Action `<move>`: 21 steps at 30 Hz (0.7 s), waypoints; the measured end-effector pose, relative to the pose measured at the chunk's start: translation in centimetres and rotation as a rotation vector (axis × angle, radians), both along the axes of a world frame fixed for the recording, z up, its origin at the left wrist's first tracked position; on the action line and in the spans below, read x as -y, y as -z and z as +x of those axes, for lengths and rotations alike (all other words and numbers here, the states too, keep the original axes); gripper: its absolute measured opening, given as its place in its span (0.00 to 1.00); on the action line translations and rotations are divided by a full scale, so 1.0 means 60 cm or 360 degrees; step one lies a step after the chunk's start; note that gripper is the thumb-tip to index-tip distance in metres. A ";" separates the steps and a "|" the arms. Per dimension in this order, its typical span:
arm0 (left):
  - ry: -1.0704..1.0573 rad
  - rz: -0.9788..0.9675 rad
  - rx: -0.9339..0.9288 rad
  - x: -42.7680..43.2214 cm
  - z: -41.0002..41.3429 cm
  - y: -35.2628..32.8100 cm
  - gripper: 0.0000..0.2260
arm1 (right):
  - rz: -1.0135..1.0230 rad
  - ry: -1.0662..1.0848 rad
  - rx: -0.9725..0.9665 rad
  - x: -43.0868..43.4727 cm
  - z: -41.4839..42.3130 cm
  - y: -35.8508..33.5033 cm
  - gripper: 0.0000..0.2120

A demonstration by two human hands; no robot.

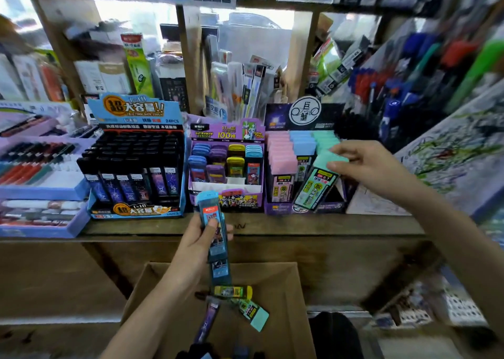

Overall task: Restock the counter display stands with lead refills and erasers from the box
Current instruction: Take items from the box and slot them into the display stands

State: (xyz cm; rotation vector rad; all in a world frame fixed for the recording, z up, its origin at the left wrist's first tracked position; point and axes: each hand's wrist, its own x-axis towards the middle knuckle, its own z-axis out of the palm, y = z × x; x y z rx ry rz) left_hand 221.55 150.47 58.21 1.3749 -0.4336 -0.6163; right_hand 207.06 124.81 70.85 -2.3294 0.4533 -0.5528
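Display stands [226,137], three side by side, sit on the wooden bench [327,225]. A cardboard box [289,282] stands open below the bench edge. The right hand [365,165] pinches the cap of a mint lead refill case [317,186], which is tilted with its cap up-right and its lower end at the right stand's front row. The left hand [200,238] grips a blue lead refill case [214,222], near upright above the box, cap toward the middle stand. A yellow case [233,291] lies crosswise in the box.

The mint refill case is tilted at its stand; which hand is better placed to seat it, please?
Right: the right hand grips the mint refill case; the left hand holds a blue case.
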 end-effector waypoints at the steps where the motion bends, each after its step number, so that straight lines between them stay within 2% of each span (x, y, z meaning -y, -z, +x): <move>1: 0.0005 0.0002 0.0020 0.004 -0.001 -0.001 0.10 | -0.0079 0.0028 -0.0021 0.015 0.000 -0.014 0.04; 7: -0.0003 -0.0039 0.0005 0.027 -0.008 0.002 0.08 | -0.0361 0.0113 -0.0269 0.084 0.020 -0.036 0.07; 12: 0.0014 -0.0057 0.0025 0.036 -0.007 0.002 0.09 | -0.0503 0.0170 -0.0410 0.105 0.031 -0.027 0.15; 18: 0.0011 -0.0048 0.0008 0.035 0.000 0.004 0.09 | -0.0553 0.0033 -0.0566 0.104 0.028 -0.039 0.13; 21: 0.0038 -0.0028 0.0042 0.034 -0.002 0.004 0.10 | -0.0530 0.0072 -0.0585 0.099 0.031 -0.025 0.12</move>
